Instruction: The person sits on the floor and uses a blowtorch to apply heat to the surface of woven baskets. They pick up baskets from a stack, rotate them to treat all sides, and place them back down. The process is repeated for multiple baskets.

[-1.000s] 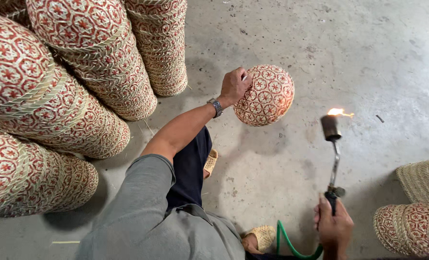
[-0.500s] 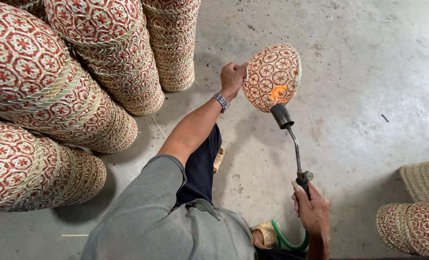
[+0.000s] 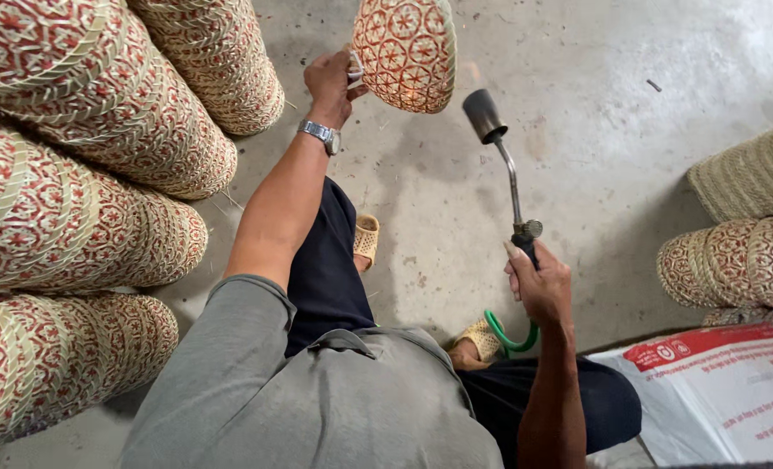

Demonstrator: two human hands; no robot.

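Note:
My left hand (image 3: 330, 81) grips the rim of a round woven basket (image 3: 404, 52) with a red and cream star pattern, held up above the concrete floor. My right hand (image 3: 538, 282) holds the handle of a gas torch (image 3: 508, 165); its dark nozzle points up at the basket's underside, where a faint orange glow shows. A green hose (image 3: 510, 334) runs from the torch handle down behind my knee. A metal watch sits on my left wrist.
Stacks of patterned woven baskets (image 3: 100, 148) lie on their sides along the left. More baskets (image 3: 743, 252) are piled at the right edge. A white printed sack (image 3: 716, 399) lies at lower right. Bare concrete floor (image 3: 578, 104) lies ahead. My sandalled feet rest below me.
My left hand has raised the basket higher and turned it. My right hand brought the torch from the right in under the basket, and the open flame seen earlier is now a faint glow.

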